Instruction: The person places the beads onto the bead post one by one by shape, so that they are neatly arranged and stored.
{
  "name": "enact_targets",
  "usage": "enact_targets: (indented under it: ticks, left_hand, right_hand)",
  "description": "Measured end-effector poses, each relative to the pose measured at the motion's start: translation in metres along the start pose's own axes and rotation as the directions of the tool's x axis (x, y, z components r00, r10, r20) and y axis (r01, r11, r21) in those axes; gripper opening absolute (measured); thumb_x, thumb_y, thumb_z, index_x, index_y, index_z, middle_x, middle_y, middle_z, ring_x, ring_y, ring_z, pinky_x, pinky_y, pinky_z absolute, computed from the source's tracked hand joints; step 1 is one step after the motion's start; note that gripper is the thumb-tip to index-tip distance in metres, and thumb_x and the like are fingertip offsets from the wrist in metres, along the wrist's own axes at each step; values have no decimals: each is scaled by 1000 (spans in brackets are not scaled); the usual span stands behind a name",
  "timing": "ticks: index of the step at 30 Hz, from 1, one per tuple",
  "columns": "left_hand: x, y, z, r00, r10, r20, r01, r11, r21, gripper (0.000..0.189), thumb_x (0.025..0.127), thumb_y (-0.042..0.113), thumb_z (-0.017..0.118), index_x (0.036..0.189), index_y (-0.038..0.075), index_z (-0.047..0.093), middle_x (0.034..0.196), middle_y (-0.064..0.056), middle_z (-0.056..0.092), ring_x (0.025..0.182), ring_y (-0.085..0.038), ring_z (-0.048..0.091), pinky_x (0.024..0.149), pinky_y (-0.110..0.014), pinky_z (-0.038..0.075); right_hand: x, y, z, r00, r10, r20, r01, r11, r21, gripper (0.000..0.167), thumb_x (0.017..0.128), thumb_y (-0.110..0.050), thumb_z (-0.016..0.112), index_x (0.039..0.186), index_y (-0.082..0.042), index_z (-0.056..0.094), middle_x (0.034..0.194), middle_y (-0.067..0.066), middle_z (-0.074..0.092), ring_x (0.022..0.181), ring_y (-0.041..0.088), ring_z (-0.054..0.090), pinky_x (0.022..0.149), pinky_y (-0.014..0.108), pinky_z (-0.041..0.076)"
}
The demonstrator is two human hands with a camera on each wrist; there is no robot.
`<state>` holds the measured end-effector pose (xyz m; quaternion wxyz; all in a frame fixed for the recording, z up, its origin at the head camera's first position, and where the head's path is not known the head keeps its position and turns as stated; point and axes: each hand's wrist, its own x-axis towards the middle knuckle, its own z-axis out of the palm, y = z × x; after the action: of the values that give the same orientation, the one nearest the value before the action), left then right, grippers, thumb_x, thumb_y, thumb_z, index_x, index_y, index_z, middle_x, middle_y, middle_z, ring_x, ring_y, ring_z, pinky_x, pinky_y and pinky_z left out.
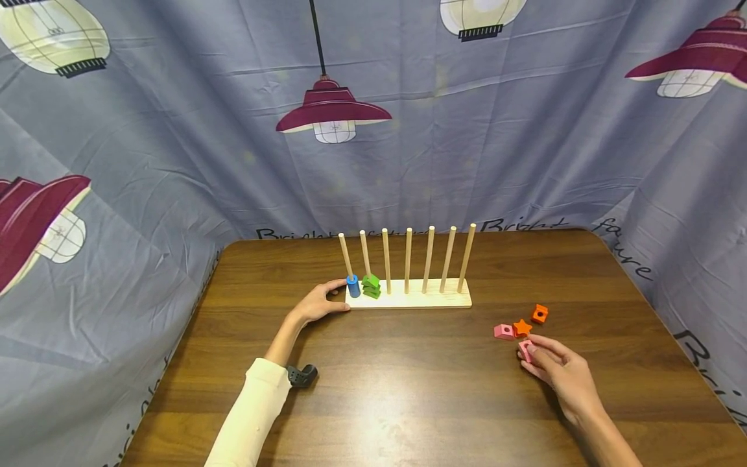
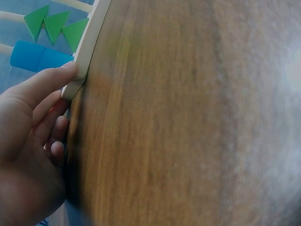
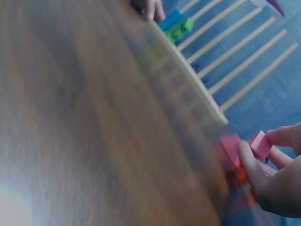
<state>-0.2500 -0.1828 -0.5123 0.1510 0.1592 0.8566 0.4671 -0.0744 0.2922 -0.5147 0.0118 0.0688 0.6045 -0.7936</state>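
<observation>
My left hand (image 1: 315, 303) grips the left end of a wooden peg board (image 1: 414, 300), its thumb at the front corner. Two stacked blue cylinders (image 2: 40, 56) sit on the leftmost peg, close to that thumb. Three green triangular blocks (image 2: 56, 27) are threaded on the second peg. Over at the right of the table, my right hand (image 1: 565, 375) pinches a pink block (image 3: 261, 145) between thumb and fingers; a hole shows in the block. Just beyond those fingertips lie an orange star (image 1: 522, 328) and a second pink block (image 1: 504, 332).
An orange block (image 1: 539, 314) with a hole lies behind the star. Several bare pegs (image 1: 428, 259) stand upright on the board. The brown wooden table (image 1: 373, 383) reaches back to a grey-blue curtain (image 1: 397, 168) with printed lamps.
</observation>
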Motion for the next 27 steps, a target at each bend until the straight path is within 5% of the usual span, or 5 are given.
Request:
enact_targets:
  ticks: [3,7,13,19,27]
  left_hand:
    - [3,-6,1,1000,3,-2,-3,1000,8,70,85,14,78,146,0,48,146,-22,47,126,-39,45,107,-52,34]
    - [4,-7,1,1000,-2,-3,2,1000,7,70,85,14,78,147,0,48,146,-21,47,126,-38,45,107,-50,34]
    - [3,-8,2,1000,-6,-6,6,1000,-4,70,85,12,79,147,2,49,146,-19,48,126,-37,45,107,-50,34]
    - [2,-9,2,1000,-5,-8,5,1000,-1,70,85,14,79,147,2,49,147,-20,47,127,-37,45,107,-51,34]
    - [3,-7,2,1000,-6,2,6,1000,-8,70,85,14,79,147,2,49,147,-20,46,127,-37,44,108,-51,34]
  right_hand:
    - [1,-5,8,996,62,57,-69,989,129,23,100,1,58,119,-5,69,110,8,69,101,21,69,87,33,53]
    - [6,-8,20,990,89,111,-105,984,142,24,100,2,56,122,-4,66,115,9,67,103,20,68,90,31,52]
    - [17,-7,50,990,34,136,-24,997,-74,36,94,4,65,129,7,56,116,3,68,104,13,67,87,25,53]
    - [36,-16,86,982,-31,186,79,964,-255,43,92,-1,69,129,14,52,115,12,69,99,12,68,83,25,54]
    - [57,-43,135,948,-125,292,227,910,-348,37,92,0,69,125,12,61,115,26,66,97,11,68,81,26,55]
